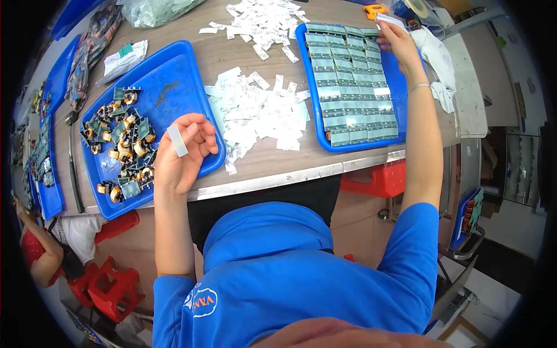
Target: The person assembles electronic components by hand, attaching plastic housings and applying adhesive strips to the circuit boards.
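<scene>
My left hand is raised over the right side of a blue tray, palm partly up and fingers curled. A pale, translucent strip lies along its thumb side, held there. Circuit boards with yellow-ringed coils are heaped in that tray. My right hand reaches to the far right corner of a second blue tray, its thumb and fingers drawn together beside a white piece; what they grip is too small to tell. Rows of green boards topped with pale strips fill most of this tray.
Loose white paper strips lie between the trays, with another pile farther back. A white cloth is right of my forearm. An orange tool lies far right. Red stools and another person's arm are at left.
</scene>
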`<action>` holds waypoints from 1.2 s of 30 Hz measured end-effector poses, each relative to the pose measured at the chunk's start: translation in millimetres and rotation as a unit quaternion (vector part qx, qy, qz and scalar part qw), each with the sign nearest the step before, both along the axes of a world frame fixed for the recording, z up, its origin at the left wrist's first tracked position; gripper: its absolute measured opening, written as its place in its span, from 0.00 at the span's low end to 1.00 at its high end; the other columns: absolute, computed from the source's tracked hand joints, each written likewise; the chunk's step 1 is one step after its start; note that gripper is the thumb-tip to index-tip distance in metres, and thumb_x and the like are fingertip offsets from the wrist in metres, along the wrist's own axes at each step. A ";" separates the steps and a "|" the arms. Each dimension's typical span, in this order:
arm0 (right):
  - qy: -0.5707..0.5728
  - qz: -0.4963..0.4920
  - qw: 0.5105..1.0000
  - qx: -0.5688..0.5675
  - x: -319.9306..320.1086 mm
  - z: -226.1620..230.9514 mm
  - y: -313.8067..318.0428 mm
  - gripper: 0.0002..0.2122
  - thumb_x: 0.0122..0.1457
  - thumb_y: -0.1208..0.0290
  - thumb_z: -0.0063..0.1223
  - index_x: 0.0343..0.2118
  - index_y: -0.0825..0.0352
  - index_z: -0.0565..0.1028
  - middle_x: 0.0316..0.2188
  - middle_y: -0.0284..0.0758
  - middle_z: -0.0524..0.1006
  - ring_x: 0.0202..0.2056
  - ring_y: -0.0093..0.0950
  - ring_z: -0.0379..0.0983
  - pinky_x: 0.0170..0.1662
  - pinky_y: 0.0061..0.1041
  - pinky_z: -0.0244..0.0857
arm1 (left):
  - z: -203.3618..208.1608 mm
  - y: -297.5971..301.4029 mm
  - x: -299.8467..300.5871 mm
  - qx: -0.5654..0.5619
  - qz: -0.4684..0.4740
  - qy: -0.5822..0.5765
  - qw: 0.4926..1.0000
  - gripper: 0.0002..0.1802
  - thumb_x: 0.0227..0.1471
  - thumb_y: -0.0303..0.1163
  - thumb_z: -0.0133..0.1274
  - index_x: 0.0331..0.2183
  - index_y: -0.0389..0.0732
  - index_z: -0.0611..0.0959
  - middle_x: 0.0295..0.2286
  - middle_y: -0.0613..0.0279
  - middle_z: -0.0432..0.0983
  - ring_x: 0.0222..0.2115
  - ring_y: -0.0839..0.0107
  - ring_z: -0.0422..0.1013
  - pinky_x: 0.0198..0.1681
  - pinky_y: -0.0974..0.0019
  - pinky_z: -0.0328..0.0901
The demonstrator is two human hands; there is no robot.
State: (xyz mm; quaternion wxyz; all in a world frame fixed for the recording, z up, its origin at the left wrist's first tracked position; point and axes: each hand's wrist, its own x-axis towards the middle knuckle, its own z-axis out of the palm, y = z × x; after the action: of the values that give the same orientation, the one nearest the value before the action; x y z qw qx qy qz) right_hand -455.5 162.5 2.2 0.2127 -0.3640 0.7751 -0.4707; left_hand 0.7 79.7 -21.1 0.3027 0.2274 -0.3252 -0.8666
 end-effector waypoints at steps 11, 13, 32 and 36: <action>0.003 -0.035 0.999 0.031 18.6 -3.0 8.7 0.20 0.48 0.65 0.57 0.44 0.67 0.69 0.35 0.34 0.73 0.36 0.22 0.68 0.38 0.19 0.62 | -0.9 -0.1 0.5 -0.007 -0.010 0.001 1.000 0.09 0.51 0.28 0.46 0.36 0.35 0.73 0.29 0.54 0.72 0.27 0.69 0.69 0.30 0.67 0.67; 0.006 -0.036 0.999 0.019 18.8 -4.1 11.3 0.21 0.47 0.69 0.57 0.44 0.67 0.68 0.36 0.34 0.73 0.36 0.22 0.68 0.38 0.20 0.62 | -1.0 -0.2 0.6 -0.009 -0.010 0.005 1.000 0.09 0.51 0.28 0.46 0.36 0.35 0.73 0.29 0.54 0.72 0.27 0.69 0.69 0.30 0.67 0.67; 0.219 0.378 0.878 -0.198 254.7 51.0 28.9 0.21 0.36 0.73 0.62 0.38 0.68 0.72 0.38 0.38 0.71 0.39 0.35 0.68 0.41 0.30 0.62 | 33.8 43.5 -28.8 -0.022 -0.114 -0.054 0.992 0.11 0.50 0.31 0.50 0.35 0.34 0.76 0.28 0.57 0.74 0.26 0.74 0.70 0.30 0.72 0.67; 0.194 0.383 0.865 -0.259 277.3 28.9 23.3 0.22 0.30 0.73 0.64 0.35 0.68 0.73 0.33 0.37 0.72 0.33 0.35 0.68 0.36 0.29 0.63 | 33.7 51.3 -27.0 -0.010 -0.118 -0.052 0.992 0.12 0.49 0.34 0.51 0.33 0.36 0.77 0.27 0.61 0.73 0.26 0.77 0.69 0.30 0.74 0.64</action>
State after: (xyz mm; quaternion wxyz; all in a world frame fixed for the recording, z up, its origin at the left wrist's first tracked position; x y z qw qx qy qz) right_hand -178.2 185.9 31.1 0.1196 -0.7583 0.4503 -0.4560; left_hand -26.3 131.0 12.6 0.1831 0.2290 -0.3735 -0.8801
